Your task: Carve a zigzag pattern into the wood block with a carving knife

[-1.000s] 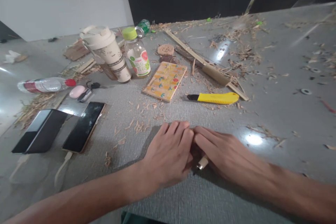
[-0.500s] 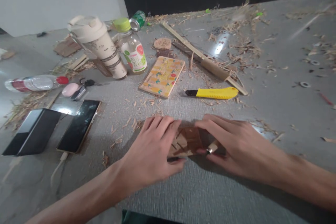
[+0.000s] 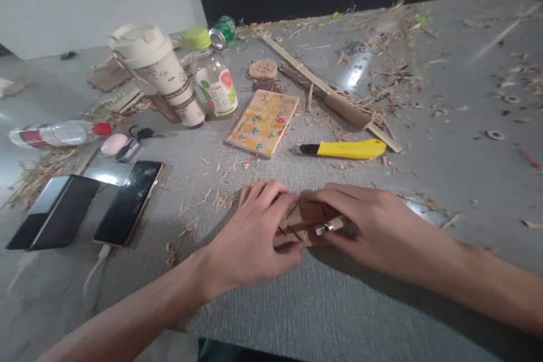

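Note:
A small brown wooden board (image 3: pixel 313 212) with carved grooves lies flat between my hands, partly covered by them. My left hand (image 3: pixel 257 240) grips its left side, fingers over the far edge and thumb at the near edge. My right hand (image 3: pixel 375 223) is at the board's right side, its fingertips touching the far edge. Held in that same hand is a small carving chisel (image 3: pixel 328 227) with a pale wooden handle; its metal tip points left over the board. Beyond the hands lies a yellow utility knife (image 3: pixel 350 149), next to a painted wooden board (image 3: pixel 263 123).
A cream tumbler (image 3: pixel 165 76), a drink bottle (image 3: pixel 215 82) and a green can (image 3: pixel 223 33) are at the back left. Two phones, one a dark phone (image 3: pixel 128 203) with a cable, lie left. Bamboo strips (image 3: pixel 348 107) and wood shavings (image 3: pixel 394 85) litter the back right.
The chisel's tip has swung left and now shows over the board. My right hand has shifted slightly left, and the board's visible part sits differently between the hands.

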{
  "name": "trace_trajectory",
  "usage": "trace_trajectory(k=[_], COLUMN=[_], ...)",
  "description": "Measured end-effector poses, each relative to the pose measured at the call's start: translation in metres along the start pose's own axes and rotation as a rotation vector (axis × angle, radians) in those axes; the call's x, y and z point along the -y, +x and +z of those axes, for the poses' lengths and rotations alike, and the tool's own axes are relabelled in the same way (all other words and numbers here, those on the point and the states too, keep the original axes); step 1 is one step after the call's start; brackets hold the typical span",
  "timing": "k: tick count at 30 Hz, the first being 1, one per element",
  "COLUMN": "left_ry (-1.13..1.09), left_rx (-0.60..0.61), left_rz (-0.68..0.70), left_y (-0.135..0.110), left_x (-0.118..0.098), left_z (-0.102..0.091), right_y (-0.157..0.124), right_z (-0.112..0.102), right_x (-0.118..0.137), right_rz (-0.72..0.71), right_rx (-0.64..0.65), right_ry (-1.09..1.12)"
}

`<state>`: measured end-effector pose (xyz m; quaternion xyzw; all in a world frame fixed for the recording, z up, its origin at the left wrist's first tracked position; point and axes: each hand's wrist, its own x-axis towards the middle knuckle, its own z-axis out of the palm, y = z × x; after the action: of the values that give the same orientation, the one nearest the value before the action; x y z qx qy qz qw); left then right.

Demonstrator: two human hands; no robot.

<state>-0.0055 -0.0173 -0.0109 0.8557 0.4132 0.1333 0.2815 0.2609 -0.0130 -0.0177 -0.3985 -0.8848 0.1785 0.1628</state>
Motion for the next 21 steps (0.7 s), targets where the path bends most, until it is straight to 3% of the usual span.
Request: trace_trajectory(k=[11,21], left_ry=[0.019,0.127], left_rx=[-0.006,0.016], left_rz=[0.027,0.108], left_y=[0.001,0.004], left_x=[0.003,0.006], left_z=[0.003,-0.002], right_y=[-0.002,-0.003], right_z=[0.010,0.008], right_x=[0.002,0.003], right_rz=[0.031,0.044], right_rx=[-0.088,-0.065], right_ry=[-0.049,-0.003])
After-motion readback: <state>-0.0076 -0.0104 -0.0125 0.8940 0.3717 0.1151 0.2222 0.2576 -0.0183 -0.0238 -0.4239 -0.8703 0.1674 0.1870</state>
